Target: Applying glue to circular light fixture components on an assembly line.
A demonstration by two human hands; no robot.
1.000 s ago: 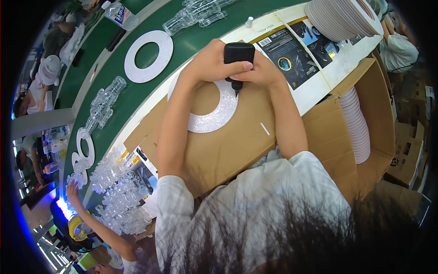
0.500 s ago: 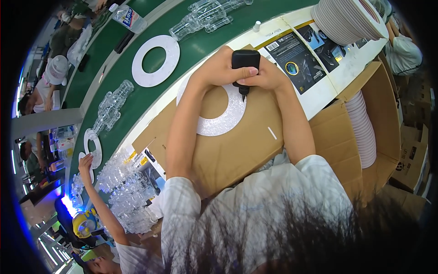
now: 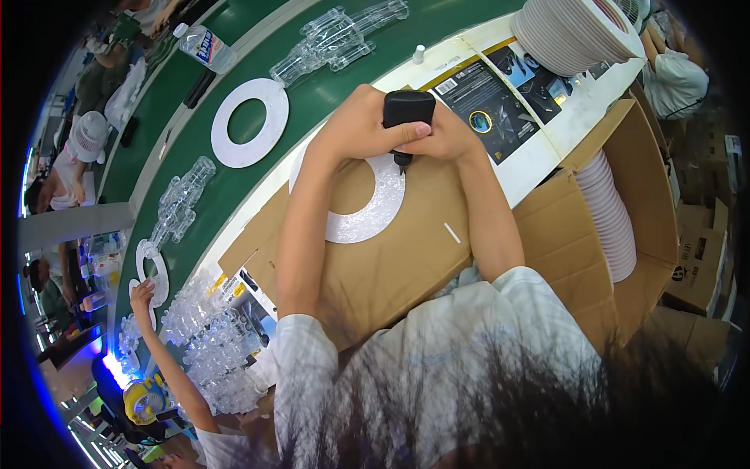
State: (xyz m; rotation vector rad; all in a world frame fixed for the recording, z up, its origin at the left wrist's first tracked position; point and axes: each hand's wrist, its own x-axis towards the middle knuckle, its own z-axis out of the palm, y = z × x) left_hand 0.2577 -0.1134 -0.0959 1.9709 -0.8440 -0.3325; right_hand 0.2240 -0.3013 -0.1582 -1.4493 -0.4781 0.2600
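Observation:
Both my hands grip a black squeeze bottle point(image 3: 408, 109) with a pointed nozzle, held tip down. My left hand point(image 3: 355, 129) wraps it from the left, and my right hand point(image 3: 453, 131) closes on it from the right, thumbs meeting in front. The nozzle tip is over the right outer edge of a flat white ring point(image 3: 366, 225); whether it touches, I cannot tell. That ring lies on a brown cardboard sheet point(image 3: 398, 273), its left side partly covered by my left forearm. Shiny wet-looking streaks show on its surface.
Another white ring point(image 3: 223, 141) and clear plastic assemblies point(image 3: 324, 43) lie on the green belt point(image 3: 312, 86). White rings are stacked at the upper right point(image 3: 558, 35) and in an open carton point(image 3: 641, 219). A co-worker's hand point(image 3: 142, 297) touches rings at left, near piled clear parts point(image 3: 223, 344).
The whole view has shifted slightly, so things appear farther left and lower. My hands still grip the bottle, its nozzle now slightly farther along the ring's right edge, away from me.

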